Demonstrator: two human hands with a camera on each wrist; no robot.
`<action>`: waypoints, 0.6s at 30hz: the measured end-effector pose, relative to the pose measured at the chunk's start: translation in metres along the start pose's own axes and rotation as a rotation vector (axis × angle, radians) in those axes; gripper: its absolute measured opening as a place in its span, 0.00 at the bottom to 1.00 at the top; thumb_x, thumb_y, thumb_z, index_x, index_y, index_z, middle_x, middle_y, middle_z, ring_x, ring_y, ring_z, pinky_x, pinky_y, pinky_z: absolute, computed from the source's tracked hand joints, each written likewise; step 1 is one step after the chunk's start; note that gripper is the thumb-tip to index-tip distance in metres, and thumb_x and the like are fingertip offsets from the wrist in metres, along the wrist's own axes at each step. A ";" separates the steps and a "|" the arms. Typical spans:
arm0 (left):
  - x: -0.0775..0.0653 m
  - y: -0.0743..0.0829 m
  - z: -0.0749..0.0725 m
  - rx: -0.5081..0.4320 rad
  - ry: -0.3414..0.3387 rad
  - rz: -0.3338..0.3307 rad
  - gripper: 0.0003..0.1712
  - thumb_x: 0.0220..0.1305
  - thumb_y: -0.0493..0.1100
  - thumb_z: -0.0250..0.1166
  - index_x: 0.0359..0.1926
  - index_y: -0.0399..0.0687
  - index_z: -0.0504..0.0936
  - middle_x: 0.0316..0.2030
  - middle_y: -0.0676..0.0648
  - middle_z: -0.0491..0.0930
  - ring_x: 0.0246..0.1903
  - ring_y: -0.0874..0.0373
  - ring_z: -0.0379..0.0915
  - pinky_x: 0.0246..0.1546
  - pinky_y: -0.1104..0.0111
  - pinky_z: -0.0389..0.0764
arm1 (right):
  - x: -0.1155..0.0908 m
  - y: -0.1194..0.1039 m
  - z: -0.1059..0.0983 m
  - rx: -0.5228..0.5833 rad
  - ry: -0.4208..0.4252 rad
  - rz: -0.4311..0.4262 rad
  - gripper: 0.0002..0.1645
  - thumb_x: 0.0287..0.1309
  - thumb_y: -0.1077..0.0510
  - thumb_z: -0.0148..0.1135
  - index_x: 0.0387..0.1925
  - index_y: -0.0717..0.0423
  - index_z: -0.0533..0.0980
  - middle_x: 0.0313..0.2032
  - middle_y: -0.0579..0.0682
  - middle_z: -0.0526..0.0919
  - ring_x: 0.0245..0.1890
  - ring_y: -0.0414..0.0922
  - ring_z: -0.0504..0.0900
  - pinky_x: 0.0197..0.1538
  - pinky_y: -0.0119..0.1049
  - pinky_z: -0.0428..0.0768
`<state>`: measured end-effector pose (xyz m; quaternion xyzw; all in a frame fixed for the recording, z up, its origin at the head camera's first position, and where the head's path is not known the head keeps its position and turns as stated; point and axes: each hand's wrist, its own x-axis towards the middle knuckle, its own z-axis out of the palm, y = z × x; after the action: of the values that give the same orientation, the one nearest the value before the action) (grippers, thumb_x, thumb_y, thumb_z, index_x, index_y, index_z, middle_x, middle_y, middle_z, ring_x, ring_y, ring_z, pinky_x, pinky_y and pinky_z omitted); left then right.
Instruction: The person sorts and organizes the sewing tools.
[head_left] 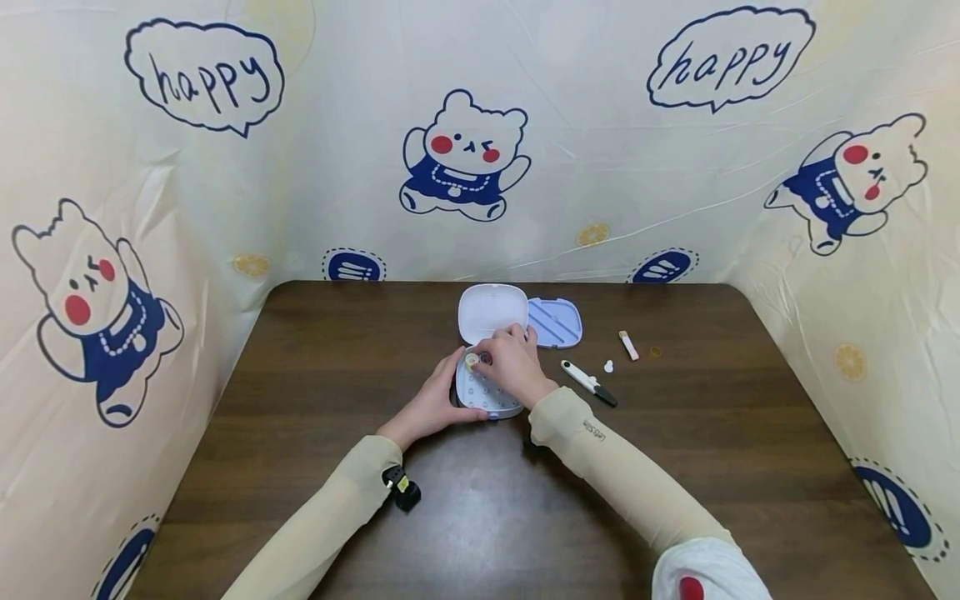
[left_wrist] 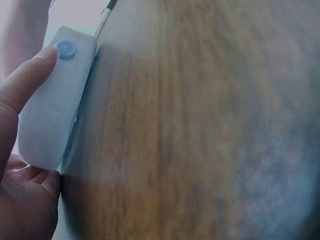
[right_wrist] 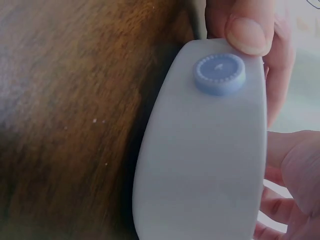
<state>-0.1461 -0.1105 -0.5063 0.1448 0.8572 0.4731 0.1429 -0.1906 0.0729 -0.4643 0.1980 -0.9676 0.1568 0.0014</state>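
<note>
Case, white and hinged, sits on the dark wood tabletop in the head view, its lid raised at the back. The left hand grips it from the left, thumb along the front and fingers against the side. The right hand arches over the dotted interior, fingers bent down beside a yellowish round piece near the back left; I cannot tell whether they pinch anything. A lavender ribbed tray lies just right of the lid. Further right are a white pen-like tool with a dark end, a small white piece, a short pale stick and a thin orange ring.

In the left wrist view, the left thumb presses the front wall at the edge of a round blue button, the other fingers holding the far side of the case.

In the right wrist view, the left thumb rests on the rim just beside that button. The right hand's fingers curl beyond the rim, their tips hidden by the wall.
</note>
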 end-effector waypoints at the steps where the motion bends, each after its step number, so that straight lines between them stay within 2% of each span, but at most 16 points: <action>1: 0.000 0.000 0.000 0.001 0.002 0.000 0.73 0.52 0.59 0.83 0.84 0.50 0.43 0.80 0.38 0.50 0.75 0.43 0.57 0.74 0.46 0.62 | 0.000 0.000 -0.001 0.005 -0.002 0.003 0.16 0.62 0.45 0.75 0.50 0.43 0.89 0.41 0.47 0.85 0.53 0.52 0.72 0.72 0.68 0.54; 11: 0.001 -0.003 0.001 0.002 0.007 0.003 0.74 0.51 0.58 0.83 0.84 0.48 0.42 0.80 0.38 0.50 0.76 0.44 0.55 0.75 0.47 0.60 | -0.005 0.005 -0.014 0.073 -0.001 0.006 0.13 0.63 0.49 0.74 0.47 0.46 0.88 0.39 0.46 0.86 0.53 0.52 0.74 0.73 0.66 0.55; 18: 0.000 -0.002 0.000 0.001 0.005 -0.014 0.74 0.51 0.60 0.83 0.84 0.49 0.42 0.80 0.38 0.50 0.76 0.43 0.54 0.75 0.45 0.60 | -0.015 0.012 -0.020 0.105 0.049 -0.020 0.11 0.64 0.49 0.74 0.45 0.48 0.88 0.38 0.46 0.86 0.54 0.52 0.75 0.71 0.63 0.58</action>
<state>-0.1463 -0.1113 -0.5081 0.1376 0.8587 0.4722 0.1440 -0.1825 0.0956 -0.4496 0.2035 -0.9557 0.2123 0.0161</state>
